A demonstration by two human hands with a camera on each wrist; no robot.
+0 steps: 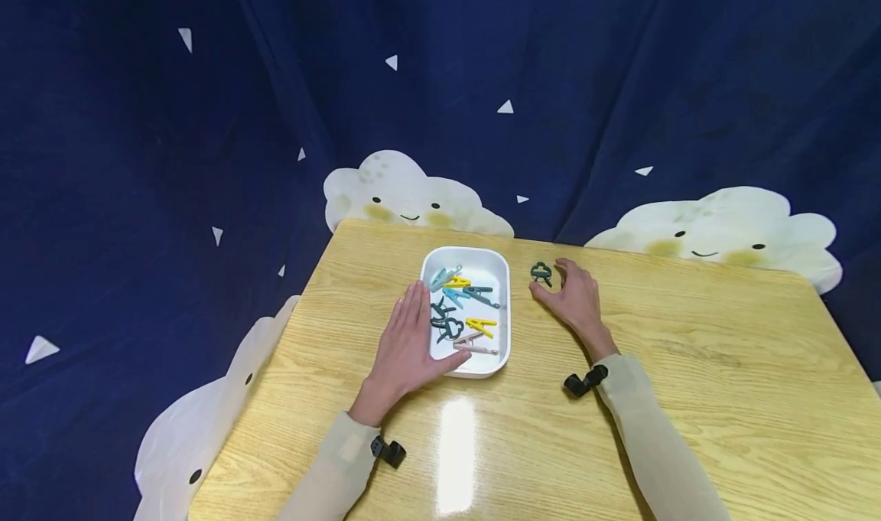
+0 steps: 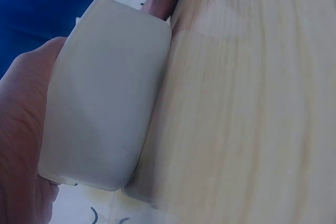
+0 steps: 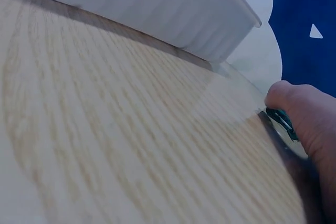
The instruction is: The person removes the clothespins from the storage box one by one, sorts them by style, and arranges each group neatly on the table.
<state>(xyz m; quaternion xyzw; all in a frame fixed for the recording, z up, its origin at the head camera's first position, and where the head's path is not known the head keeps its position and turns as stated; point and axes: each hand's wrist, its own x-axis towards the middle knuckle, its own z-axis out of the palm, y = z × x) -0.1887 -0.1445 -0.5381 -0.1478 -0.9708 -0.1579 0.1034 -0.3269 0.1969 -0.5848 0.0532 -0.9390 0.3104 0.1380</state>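
A white plastic tray point(image 1: 505, 314) holds several clothespins, among them a yellow clothespin point(image 1: 481, 325), a pale pink clothespin point(image 1: 475, 344) and dark green spring clips point(image 1: 452, 328). My left hand point(image 1: 404, 345) lies along the tray's left wall with straight fingers, its thumb reaching across the near corner. In the left wrist view that hand's edge borders the tray point(image 2: 110, 87). Right of the tray, a single dark green clip point(image 1: 541, 271) is on the table. My right hand point(image 1: 574, 299) is beside it, thumb and forefinger spread around the clip. The thumb partly hides the clip point(image 3: 283, 123) in the right wrist view.
The wooden table point(image 1: 688, 368) runs wide to the right, its back edge just behind the tray and the lone clip. A dark blue curtain point(image 1: 447, 108) with clouds and white triangles hangs behind. Dark wrist cameras point(image 1: 585, 381) are strapped over both sleeves.
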